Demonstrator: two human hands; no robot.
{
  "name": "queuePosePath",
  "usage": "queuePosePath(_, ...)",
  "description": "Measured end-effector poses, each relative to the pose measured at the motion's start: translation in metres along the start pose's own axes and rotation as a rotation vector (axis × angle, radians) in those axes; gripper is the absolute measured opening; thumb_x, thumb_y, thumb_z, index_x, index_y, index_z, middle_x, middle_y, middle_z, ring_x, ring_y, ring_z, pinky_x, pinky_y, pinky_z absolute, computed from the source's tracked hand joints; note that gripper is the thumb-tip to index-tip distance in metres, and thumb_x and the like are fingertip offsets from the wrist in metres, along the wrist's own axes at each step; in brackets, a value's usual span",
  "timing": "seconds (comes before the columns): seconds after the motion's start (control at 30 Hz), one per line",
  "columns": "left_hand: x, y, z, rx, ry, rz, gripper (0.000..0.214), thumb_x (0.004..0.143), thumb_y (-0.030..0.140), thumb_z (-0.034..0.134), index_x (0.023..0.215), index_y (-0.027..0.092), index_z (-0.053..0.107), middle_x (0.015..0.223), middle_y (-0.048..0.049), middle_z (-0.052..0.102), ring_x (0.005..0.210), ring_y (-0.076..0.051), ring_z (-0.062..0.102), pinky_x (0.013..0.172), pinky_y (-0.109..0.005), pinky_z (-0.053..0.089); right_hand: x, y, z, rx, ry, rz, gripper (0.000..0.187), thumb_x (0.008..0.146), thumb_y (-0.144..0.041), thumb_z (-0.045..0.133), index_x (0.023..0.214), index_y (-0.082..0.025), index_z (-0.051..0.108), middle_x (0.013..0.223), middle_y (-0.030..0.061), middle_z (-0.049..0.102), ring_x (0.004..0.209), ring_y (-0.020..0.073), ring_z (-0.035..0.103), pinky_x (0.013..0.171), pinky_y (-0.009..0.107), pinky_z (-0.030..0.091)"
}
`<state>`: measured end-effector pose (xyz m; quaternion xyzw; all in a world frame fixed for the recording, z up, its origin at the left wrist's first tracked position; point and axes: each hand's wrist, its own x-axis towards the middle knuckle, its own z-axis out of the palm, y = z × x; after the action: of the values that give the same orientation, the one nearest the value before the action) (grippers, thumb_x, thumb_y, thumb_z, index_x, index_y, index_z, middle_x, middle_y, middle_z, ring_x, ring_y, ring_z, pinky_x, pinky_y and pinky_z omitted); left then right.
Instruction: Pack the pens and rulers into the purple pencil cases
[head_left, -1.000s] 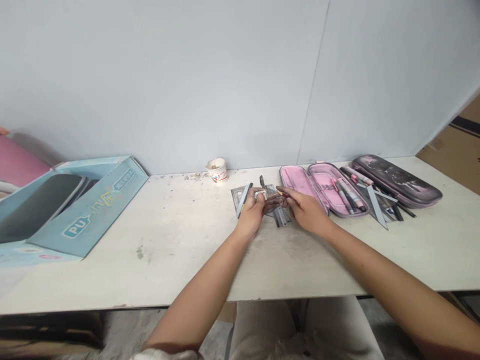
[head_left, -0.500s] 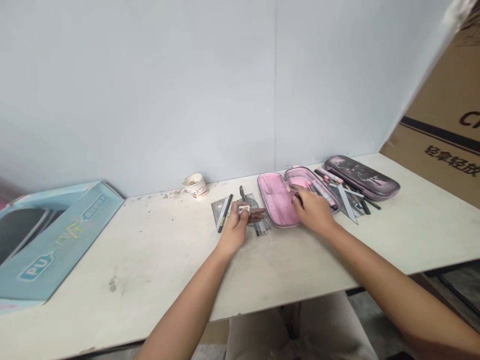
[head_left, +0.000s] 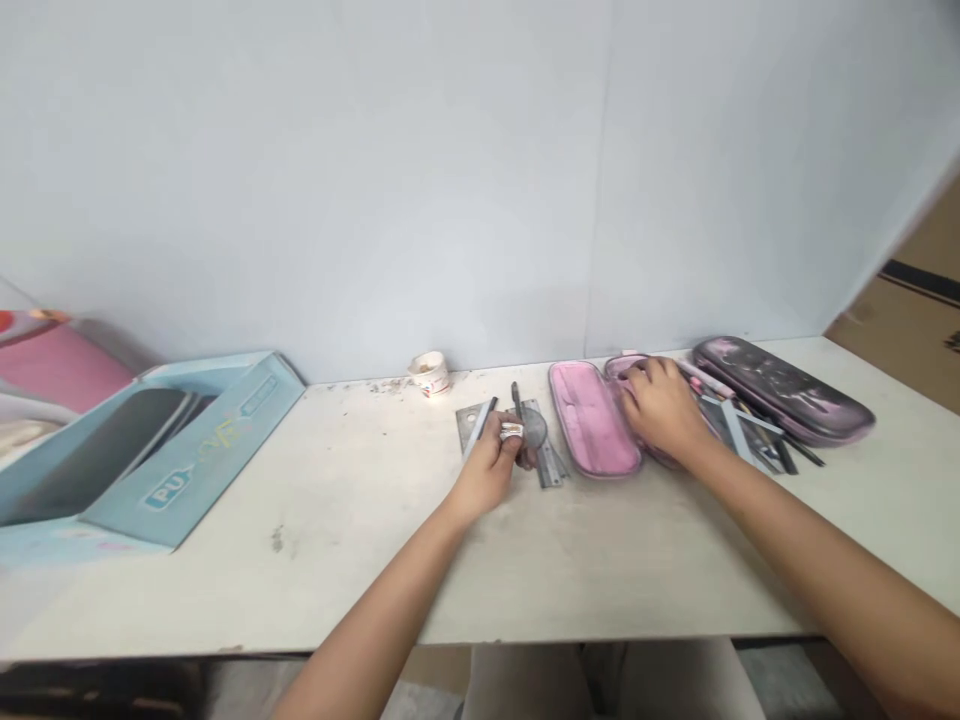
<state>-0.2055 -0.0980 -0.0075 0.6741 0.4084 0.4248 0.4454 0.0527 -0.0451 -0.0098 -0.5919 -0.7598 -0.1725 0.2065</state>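
My left hand [head_left: 491,462] is closed on a small silvery-white object [head_left: 512,431], held over a pile of clear rulers and a protractor [head_left: 541,440] on the table. A dark pen [head_left: 517,402] lies just beyond the fingers. My right hand [head_left: 660,408] reaches into the right half of the open pink pencil case [head_left: 592,420], fingers curled down among the pens there; what they grip is hidden.
A closed dark-pink pencil case [head_left: 784,389] and loose pens and set squares [head_left: 750,428] lie right of the open case. A small paper cup [head_left: 430,373] stands by the wall. A light-blue box [head_left: 150,450] sits at the left. The white table [head_left: 360,560] ends near me.
My right hand moved from the rulers to the right, into the far half of the pink case. My left hand stayed over the rulers with its small object. The camera swung right and back.
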Motion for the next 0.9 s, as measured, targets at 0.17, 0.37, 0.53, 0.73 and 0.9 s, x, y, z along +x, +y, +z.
queuePosePath(0.17,-0.025,-0.008,-0.057,0.097,0.121,-0.031,0.013,0.089,0.029,0.033,0.097,0.019,0.035,0.061,0.0045,0.052,0.058,-0.011,0.046,0.064,-0.026,0.039,0.046,-0.079,0.011,0.152,-0.073,-0.229,0.031,0.085,-0.020,0.038,0.102,-0.010,0.061,0.101,0.0143,0.056,0.103,0.0248,0.040,0.090,0.035,0.033)
queuePosePath(0.37,-0.059,-0.017,-0.125,0.209,0.311,-0.090,0.011,0.087,0.028,0.035,0.094,0.020,0.036,0.058,0.0062,0.048,0.055,-0.010,0.041,0.061,-0.024,0.035,0.095,-0.189,0.020,0.230,-0.182,-0.354,0.034,0.089,-0.025,0.036,0.117,-0.016,0.051,0.107,0.0119,0.057,0.108,0.0224,0.042,0.084,0.031,0.038)
queuePosePath(0.53,-0.066,-0.010,-0.165,0.327,0.347,-0.089,0.008,0.086,0.025,0.034,0.092,0.020,0.036,0.059,0.0053,0.049,0.055,-0.011,0.043,0.061,-0.024,0.035,0.118,-0.241,0.029,0.153,-0.340,-0.297,0.033,0.091,-0.027,0.031,0.116,-0.016,0.049,0.090,0.0126,0.064,0.085,0.0207,0.058,0.066,0.028,0.039)
queuePosePath(0.73,-0.038,0.017,-0.199,0.567,0.392,0.005,0.013,0.085,0.020,0.035,0.098,0.020,0.036,0.063,0.0022,0.052,0.056,-0.013,0.049,0.059,-0.024,0.036,0.101,-0.271,0.024,0.129,-0.314,-0.387,0.030,0.091,-0.027,0.029,0.106,-0.016,0.053,0.089,0.0129,0.064,0.085,0.0214,0.058,0.061,0.027,0.037)
queuePosePath(0.9,-0.014,0.011,-0.206,0.851,0.258,-0.082,0.021,0.074,0.012,0.049,0.094,0.019,0.043,0.051,0.0031,0.042,0.055,-0.020,0.052,0.063,-0.031,0.037,0.083,-0.286,0.020,0.131,-0.272,-0.490,0.027,0.088,-0.019,0.030,0.098,-0.015,0.055,0.082,0.0117,0.063,0.080,0.0211,0.057,0.059,0.027,0.034)
